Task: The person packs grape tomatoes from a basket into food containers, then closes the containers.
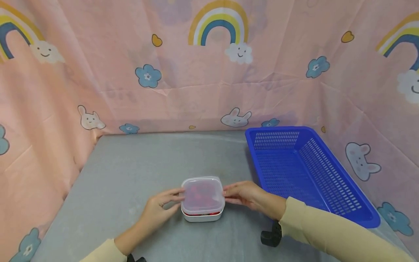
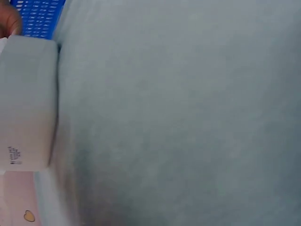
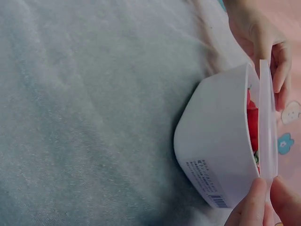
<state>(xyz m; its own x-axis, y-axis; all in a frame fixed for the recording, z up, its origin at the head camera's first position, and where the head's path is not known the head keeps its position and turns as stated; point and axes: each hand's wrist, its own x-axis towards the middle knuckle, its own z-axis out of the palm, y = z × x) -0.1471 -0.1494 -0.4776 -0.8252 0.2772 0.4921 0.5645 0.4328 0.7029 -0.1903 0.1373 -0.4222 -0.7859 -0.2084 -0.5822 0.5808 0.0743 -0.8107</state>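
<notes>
A white rectangular food container (image 1: 203,218) sits on the grey cloth in front of me, with a translucent lid (image 1: 203,194) lying over its top. A gap shows between lid and rim in the right wrist view, where red contents (image 3: 252,125) peek out. My left hand (image 1: 162,207) holds the lid's left edge, thumb lower than the fingers. At the opposite edge my right hand (image 1: 247,194) pinches the lid between thumb and fingers. Only the container's side wall (image 2: 28,103) appears in the left wrist view, with small printing near its lower corner.
A blue perforated plastic basket (image 1: 309,171) stands to the right, beyond my right forearm. Grey cloth (image 1: 137,160) covers the table. A pink curtain (image 1: 196,94) printed with rainbows and rabbits surrounds the back and sides.
</notes>
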